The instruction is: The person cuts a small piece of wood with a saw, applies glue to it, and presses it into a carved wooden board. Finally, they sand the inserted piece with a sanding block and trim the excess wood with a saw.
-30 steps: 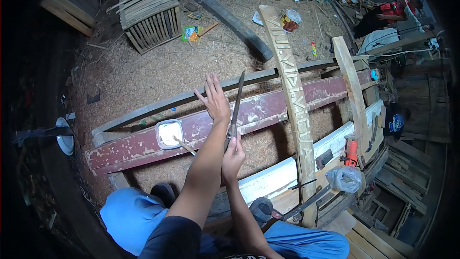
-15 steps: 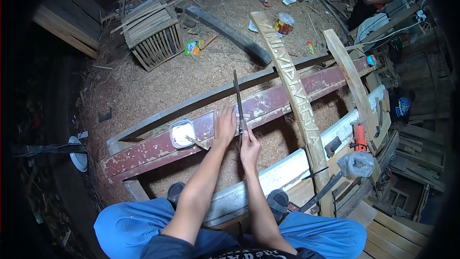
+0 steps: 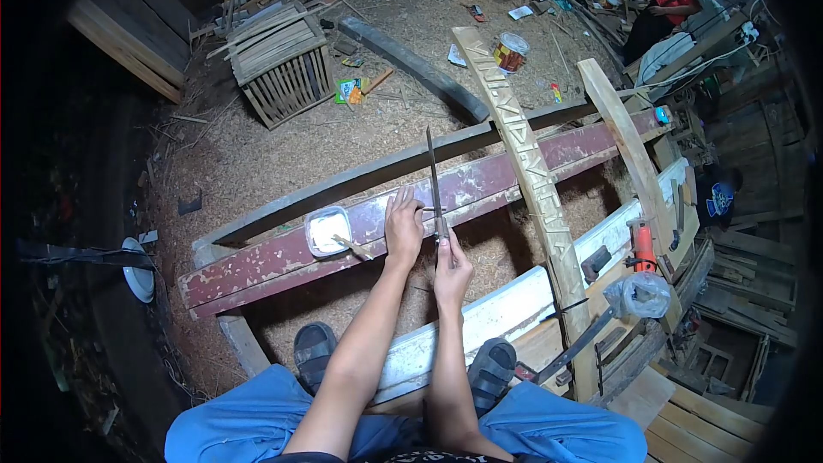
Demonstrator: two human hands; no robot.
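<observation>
In the head view, I am clasping the near end of a long dark blade [image 3: 433,171] with the right hand [image 3: 453,274], and it is crossing over the maroon beam [image 3: 484,180]. I am resting the left hand [image 3: 403,231] there, beside the tub [image 3: 314,243], and cannot tell whether it is gripping anything

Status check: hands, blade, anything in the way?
Right hand grips long blade by near end. Left hand at maroon beam, grip unclear. Blade points out across beam. White tub near left hand; blade looks unobstructed.
</observation>
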